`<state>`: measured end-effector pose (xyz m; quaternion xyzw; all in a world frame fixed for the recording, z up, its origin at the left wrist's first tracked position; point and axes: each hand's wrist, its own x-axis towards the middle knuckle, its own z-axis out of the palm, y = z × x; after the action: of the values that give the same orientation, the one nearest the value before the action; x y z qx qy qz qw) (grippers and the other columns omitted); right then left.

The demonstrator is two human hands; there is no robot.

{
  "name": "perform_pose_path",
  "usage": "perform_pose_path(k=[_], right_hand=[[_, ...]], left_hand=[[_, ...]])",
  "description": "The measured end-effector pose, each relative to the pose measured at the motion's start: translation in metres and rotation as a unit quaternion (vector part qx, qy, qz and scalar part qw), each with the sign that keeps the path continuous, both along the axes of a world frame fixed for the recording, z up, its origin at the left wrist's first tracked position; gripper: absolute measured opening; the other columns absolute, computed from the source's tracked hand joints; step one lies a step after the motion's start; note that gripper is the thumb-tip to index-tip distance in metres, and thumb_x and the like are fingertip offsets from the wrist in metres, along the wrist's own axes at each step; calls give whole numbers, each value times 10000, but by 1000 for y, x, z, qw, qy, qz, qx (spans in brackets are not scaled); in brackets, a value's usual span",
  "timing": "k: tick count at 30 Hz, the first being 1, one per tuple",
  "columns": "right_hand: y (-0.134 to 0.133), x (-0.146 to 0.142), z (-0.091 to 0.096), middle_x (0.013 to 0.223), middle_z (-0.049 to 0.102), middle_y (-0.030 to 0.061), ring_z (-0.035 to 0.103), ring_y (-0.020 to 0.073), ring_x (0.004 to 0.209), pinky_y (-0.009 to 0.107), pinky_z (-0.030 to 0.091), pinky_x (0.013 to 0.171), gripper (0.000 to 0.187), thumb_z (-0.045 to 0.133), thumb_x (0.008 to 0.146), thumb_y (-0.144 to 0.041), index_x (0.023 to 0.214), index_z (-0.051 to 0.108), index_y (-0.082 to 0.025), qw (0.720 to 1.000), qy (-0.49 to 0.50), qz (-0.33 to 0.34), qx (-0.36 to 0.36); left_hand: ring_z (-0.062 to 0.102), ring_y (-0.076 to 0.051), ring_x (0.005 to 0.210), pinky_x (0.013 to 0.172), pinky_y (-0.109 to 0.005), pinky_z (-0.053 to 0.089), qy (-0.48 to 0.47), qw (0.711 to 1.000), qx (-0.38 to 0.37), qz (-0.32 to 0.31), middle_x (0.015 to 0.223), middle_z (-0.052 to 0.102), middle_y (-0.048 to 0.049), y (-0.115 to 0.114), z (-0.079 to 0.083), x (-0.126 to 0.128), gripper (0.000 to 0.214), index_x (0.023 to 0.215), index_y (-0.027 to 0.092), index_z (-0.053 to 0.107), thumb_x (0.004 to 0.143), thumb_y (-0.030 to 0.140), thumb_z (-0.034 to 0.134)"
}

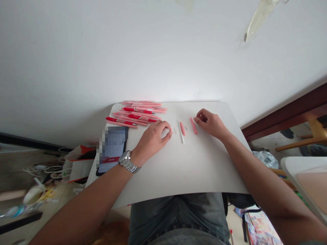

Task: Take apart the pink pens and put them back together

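On a white board across my lap lie the parts of a taken-apart pen: a short pink piece, a white refill and a longer pink barrel. My left hand, with a metal watch on its wrist, rests curled beside a tiny clear piece, thumb and forefinger pinched together. My right hand has its fingers curled, the fingertips touching the top end of the pink barrel. A heap of several pink and red pens lies at the board's far left.
A phone lies on the board's left edge by my left wrist. A white wall rises just behind the board. Bags and clutter sit on the floor at left, a wooden frame and another white table at right.
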<state>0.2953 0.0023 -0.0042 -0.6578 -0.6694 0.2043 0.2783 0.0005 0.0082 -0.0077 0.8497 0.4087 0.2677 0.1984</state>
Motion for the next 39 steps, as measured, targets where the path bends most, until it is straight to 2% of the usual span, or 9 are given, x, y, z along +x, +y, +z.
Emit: perform_pose_path(k=[23, 32, 39], right_hand=[[-2, -1, 1, 792, 685, 5, 570, 165, 678, 304, 449, 647, 200, 621, 958, -450, 914, 601, -256, 1000, -1, 10, 13], [-5, -9, 1, 766, 674, 2, 526, 159, 647, 316, 443, 647, 218, 621, 971, -459, 905, 617, -251, 999, -1, 21, 45], [-10, -18, 2, 803, 663, 21, 537, 173, 697, 318, 447, 670, 141, 614, 982, -360, 906, 640, -244, 993, 2, 66, 95]], left_hand=[[669, -243, 1047, 935, -406, 530, -1, 1000, -11, -8, 1066, 687, -54, 0, 2, 0, 85, 1058, 236, 637, 1025, 222, 560], [659, -243, 1020, 945, -410, 530, 1, 1000, 2, -11, 1056, 671, -56, 0, -1, -1, 88, 1060, 238, 638, 1021, 218, 561], [657, -235, 1011, 938, -398, 539, 2, 1000, 13, -16, 1109, 668, -61, 1, -3, -1, 146, 1117, 234, 624, 1011, 164, 552]])
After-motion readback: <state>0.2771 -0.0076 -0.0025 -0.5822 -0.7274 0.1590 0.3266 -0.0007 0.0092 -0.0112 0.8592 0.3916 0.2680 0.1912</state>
